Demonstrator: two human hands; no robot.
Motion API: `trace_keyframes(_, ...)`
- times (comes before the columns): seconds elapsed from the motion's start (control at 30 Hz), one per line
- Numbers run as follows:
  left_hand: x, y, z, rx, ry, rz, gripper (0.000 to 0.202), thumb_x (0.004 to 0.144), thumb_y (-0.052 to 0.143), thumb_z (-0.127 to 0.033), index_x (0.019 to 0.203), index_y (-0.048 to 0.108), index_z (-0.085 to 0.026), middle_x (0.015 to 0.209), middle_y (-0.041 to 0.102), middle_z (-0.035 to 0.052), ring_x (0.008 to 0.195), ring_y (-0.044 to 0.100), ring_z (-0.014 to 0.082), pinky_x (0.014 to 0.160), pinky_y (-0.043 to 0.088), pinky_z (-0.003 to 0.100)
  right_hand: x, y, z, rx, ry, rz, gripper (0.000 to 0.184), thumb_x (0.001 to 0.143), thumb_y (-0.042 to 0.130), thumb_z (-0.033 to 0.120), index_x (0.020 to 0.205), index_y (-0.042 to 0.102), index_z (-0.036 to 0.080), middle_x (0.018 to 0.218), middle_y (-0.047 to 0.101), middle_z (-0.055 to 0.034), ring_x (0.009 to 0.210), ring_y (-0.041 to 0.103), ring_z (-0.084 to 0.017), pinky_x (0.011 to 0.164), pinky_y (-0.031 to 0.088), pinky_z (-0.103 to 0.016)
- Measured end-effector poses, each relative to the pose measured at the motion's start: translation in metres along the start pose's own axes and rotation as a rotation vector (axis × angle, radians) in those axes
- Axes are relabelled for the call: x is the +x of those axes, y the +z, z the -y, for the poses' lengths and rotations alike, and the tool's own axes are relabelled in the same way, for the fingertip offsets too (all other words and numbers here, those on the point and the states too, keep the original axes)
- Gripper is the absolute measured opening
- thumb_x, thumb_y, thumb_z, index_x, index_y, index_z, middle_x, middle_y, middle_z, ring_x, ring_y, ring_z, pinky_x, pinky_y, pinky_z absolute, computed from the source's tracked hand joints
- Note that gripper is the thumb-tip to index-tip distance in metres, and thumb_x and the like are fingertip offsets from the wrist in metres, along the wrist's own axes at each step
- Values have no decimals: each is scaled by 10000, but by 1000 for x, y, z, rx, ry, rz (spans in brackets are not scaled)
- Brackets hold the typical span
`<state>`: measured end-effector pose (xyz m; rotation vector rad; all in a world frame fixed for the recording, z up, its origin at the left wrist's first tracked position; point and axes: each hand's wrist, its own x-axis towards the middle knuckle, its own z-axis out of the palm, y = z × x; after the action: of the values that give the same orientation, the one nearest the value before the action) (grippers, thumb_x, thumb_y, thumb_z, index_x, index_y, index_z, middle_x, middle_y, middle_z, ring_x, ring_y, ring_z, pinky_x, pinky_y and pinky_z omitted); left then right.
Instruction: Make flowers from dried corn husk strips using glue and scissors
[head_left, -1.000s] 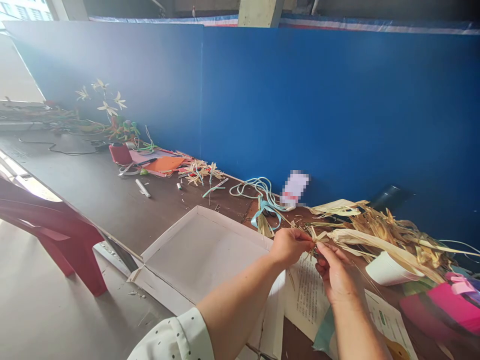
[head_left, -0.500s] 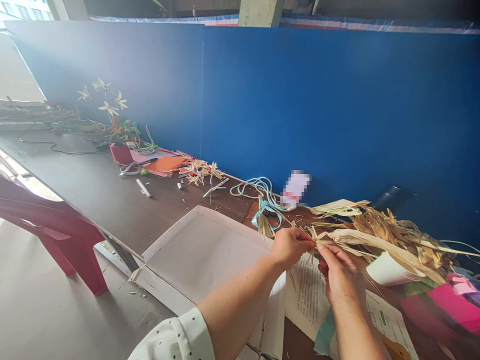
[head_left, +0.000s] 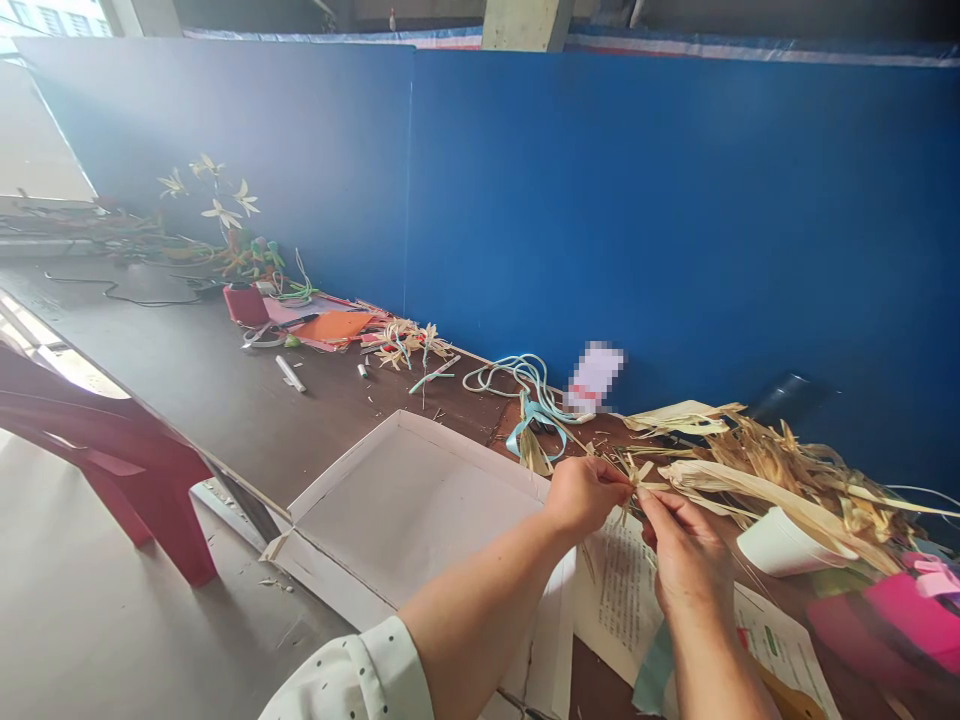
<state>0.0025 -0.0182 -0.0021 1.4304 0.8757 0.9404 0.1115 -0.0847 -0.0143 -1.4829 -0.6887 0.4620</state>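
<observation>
Left hand (head_left: 589, 496) pinches a small bunch of pale strips (head_left: 639, 472) between thumb and fingers; right hand (head_left: 688, 550) pinches the same bunch from the other side, fingers curled; bunch sits where the fingertips meet, near the far end of the printed sheet (head_left: 616, 585), between the white box (head_left: 427, 485) and the dried husks (head_left: 795, 462); step in hand, judged: shaping or fastening the strips, detail hidden by fingers; next move seems to call for one steady pinch while the other hand adjusts.
</observation>
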Motion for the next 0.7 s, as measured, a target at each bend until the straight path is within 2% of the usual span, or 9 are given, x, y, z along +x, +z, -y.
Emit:
trace_keyframes(0.17, -3, -2, -4, 62, 46, -6, 156, 676, 673, -250, 793, 749, -180, 686, 674, -2, 635, 553, 118, 608, 404, 222, 0, 1, -1, 58, 32, 23, 327, 590, 806, 422, 796, 679, 201, 530, 519, 55, 485, 393, -89, 438, 288, -217)
trace_keyframes(0.5, -8, -2, -5, 153, 142, -12, 181, 718, 623, -206, 831, 764, -217, 772, 716, 3, 709, 598, 142, 679, 438, 221, 1, 1, -3, 40, -4, 10, 342, 572, 792, 447, 774, 681, 194, 501, 524, 45, 433, 394, -98, 407, 284, -246)
trace_keyframes(0.7, -7, 1, -3, 170, 210, -26, 212, 745, 594, -204, 870, 764, -224, 810, 731, 14, 750, 629, 157, 697, 451, 224, -5, 7, 7, 206, 128, 14, 310, 526, 810, 350, 746, 671, 183, 565, 558, 44, 450, 378, -57, 391, 284, -188)
